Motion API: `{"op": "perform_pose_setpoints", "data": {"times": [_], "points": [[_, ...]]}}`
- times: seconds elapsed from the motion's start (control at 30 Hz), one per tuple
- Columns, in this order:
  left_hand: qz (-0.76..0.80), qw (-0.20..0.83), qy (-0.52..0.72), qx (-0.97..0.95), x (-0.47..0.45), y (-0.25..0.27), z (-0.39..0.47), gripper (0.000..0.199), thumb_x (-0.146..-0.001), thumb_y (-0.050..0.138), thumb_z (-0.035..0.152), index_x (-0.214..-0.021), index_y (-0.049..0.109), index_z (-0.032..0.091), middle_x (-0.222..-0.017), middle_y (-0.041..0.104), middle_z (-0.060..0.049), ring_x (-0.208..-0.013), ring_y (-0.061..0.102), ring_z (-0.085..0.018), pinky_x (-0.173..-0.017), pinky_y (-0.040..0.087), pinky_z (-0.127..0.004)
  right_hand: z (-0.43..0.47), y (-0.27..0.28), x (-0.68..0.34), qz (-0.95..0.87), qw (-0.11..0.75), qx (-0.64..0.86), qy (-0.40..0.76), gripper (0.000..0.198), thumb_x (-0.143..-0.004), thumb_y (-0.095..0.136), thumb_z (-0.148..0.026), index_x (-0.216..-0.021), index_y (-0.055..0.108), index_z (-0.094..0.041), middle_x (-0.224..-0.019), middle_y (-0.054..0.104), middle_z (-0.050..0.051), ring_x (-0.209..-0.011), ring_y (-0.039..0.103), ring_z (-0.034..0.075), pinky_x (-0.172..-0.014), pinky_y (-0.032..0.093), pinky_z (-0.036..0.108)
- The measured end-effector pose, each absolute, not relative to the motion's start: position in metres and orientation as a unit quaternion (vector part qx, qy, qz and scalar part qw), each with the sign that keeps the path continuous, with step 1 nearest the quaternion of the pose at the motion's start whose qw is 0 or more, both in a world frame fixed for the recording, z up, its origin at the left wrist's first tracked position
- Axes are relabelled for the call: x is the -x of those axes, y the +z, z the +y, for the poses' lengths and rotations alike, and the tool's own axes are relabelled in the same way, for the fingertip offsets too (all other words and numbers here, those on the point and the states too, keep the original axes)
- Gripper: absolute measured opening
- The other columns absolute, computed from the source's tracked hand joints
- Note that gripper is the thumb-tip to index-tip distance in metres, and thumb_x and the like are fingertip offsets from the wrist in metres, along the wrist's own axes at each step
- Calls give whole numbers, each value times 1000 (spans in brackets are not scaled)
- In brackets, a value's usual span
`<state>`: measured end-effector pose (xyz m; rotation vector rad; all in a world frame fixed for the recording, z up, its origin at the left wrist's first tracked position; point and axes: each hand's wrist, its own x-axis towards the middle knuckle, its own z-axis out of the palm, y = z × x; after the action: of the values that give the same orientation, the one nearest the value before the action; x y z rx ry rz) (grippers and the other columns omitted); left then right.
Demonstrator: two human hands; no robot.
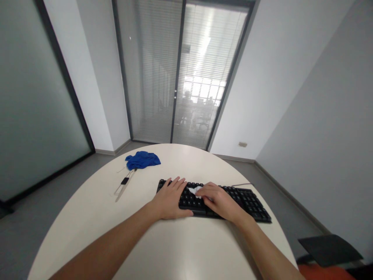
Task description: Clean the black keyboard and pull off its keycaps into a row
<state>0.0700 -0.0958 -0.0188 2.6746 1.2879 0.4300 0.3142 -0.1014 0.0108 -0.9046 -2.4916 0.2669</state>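
I look down through the head camera on a pale, rounded tabletop (186,249); the black keyboard (189,201) lies across it, right of centre. Farther back, to the left, sits a crumpled blue cloth (142,160). My left hand (170,198) rests spread open over the keyboard's left end; my right hand (217,198) pinches a small white wipe (193,190) on the keys.
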Motion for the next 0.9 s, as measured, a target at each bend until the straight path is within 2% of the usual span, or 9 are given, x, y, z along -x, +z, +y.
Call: {"op": "perform_pose_setpoints", "data": {"times": [0.13, 0.43, 0.57, 0.77, 0.9], "points": [[427, 68, 141, -891, -70, -20, -95, 102, -75, 55, 78, -151, 33, 14, -160, 30, -16, -149, 22, -35, -121, 13, -54, -100, 1, -313, -902, 247, 345, 79, 41, -91, 51, -6, -124, 68, -23, -129, 67, 8, -120, 56, 24, -105, 46, 43], [434, 67, 142, -887, -71, -23, -89, 108, -72, 55, 82, -154, 28, 17, -161, 30, -13, -149, 23, -36, -121, 14, -54, -109, 16, -310, -910, 203, 335, 132, 40, -83, 56, -3, -112, 75, -23, -110, 76, 5, -101, 65, 21, -92, 52, 34], [443, 56, 160, -881, -71, -23, -85, 109, -69, 58, 83, -152, 33, 17, -159, 34, -13, -147, 27, -37, -121, 17, -53, -113, 20, -311, -911, 198, 330, 146, 38, -76, 58, 0, -99, 78, -23, -99, 77, 3, -95, 66, 19, -87, 52, 30], [450, 43, 197, -870, -72, -26, -86, 105, -68, 63, 81, -151, 36, 23, -156, 41, -12, -144, 32, -38, -118, 23, -54, -113, 19, -314, -905, 196, 342, 156, 34, -71, 60, 0, -89, 79, -22, -96, 76, 3, -92, 67, 18, -85, 52, 28], [449, 41, 193, -871, -72, -23, -91, 108, -69, 64, 79, -154, 31, 22, -156, 40, -12, -145, 30, -38, -118, 24, -53, -111, 16, -316, -903, 203, 345, 158, 36, -70, 58, 2, -89, 78, -22, -96, 76, 3, -91, 68, 17, -85, 52, 28]]}}
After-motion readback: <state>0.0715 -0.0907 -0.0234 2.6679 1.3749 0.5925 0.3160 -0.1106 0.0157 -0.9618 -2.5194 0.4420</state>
